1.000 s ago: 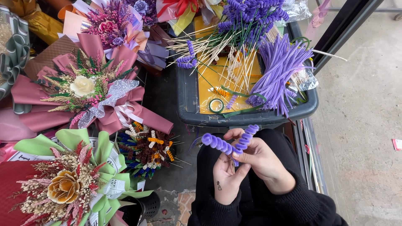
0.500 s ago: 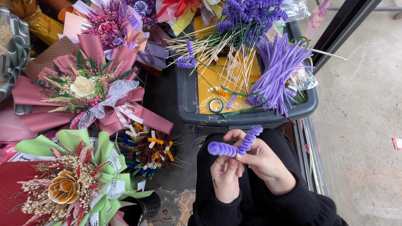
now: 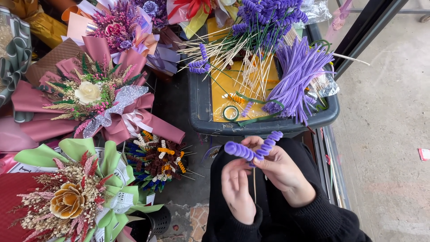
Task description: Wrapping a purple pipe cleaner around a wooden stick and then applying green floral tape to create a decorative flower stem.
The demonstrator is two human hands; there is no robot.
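Your left hand [image 3: 239, 190] and right hand [image 3: 282, 172] both pinch purple coiled pipe cleaner [image 3: 251, 150] on thin stick [image 3: 254, 186]; coil lies crosswise above lap, stick vertical, grey tray [image 3: 201, 116] just beyond.

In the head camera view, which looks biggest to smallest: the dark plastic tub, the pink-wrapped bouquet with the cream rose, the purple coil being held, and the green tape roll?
1. Pink-wrapped bouquet and dark plastic tub: too alike to rank.
2. Purple coil.
3. Green tape roll.
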